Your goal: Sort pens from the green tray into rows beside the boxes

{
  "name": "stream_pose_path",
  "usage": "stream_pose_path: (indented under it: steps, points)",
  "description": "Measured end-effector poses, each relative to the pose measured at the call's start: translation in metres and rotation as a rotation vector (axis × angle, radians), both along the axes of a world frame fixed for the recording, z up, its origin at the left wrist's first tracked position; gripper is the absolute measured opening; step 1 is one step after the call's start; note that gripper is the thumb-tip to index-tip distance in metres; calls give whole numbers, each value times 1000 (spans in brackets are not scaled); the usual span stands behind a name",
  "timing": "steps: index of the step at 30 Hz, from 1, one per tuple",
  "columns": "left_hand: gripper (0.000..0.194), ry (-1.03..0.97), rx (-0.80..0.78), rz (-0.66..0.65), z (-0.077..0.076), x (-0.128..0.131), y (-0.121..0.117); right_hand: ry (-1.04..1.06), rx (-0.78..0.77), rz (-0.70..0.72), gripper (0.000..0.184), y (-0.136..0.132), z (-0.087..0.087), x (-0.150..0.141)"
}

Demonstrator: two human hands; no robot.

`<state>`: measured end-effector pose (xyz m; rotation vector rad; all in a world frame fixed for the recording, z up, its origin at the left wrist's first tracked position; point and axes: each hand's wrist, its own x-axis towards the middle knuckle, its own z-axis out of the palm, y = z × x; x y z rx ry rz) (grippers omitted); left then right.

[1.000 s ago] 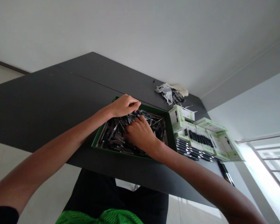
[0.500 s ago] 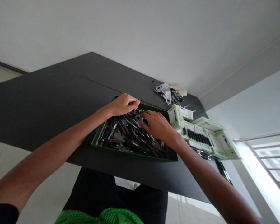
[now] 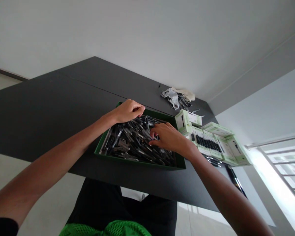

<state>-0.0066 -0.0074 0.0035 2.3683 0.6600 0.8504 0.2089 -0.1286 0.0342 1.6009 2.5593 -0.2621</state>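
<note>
Left hand (image 3: 129,110) and right hand (image 3: 169,137) at an open box (image 3: 181,161) of pens (image 3: 127,141)

The green box lies on a dark desk (image 3: 51,101) before the person, the black and silver pens heaped inside it at varied angles. The hands are apart from each other. The left hand is over the far left part of the box, fingers curled inward; whether they close on anything cannot be told. The right hand is over the right part of the heap, thumb and fingers parted; contact with single pens is unclear. To the right, beside the box, stand pale green cartons (image 3: 183,122), with a row of black objects (image 3: 208,144) among them. Farther back lie a grey cloth (image 3: 172,98) and a cream cloth (image 3: 187,94)
</note>
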Motion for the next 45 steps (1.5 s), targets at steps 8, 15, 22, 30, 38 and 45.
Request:
stream_pose_path:
  steps: [8,15,22,30,38,45]
  points:
    - [47,4,-14,4,-1,1,1,123,42,-96,12,2,11,7]
    - [47,37,-28,18,1,1,0,106,16,-111,23,-4,12,17]
    - [49,44,-19,14,2,2,-1,10,-153,-144,21,-15,7,4]
    - [47,52,-25,10,2,1,-1,126,-39,-103,21,-9,7,2]
    - [47,34,-22,14,2,1,-1,132,30,-44,22,3,14,-20]
    - [47,23,-1,3,1,0,0,-159,-14,100,30,-5,-5,-74]
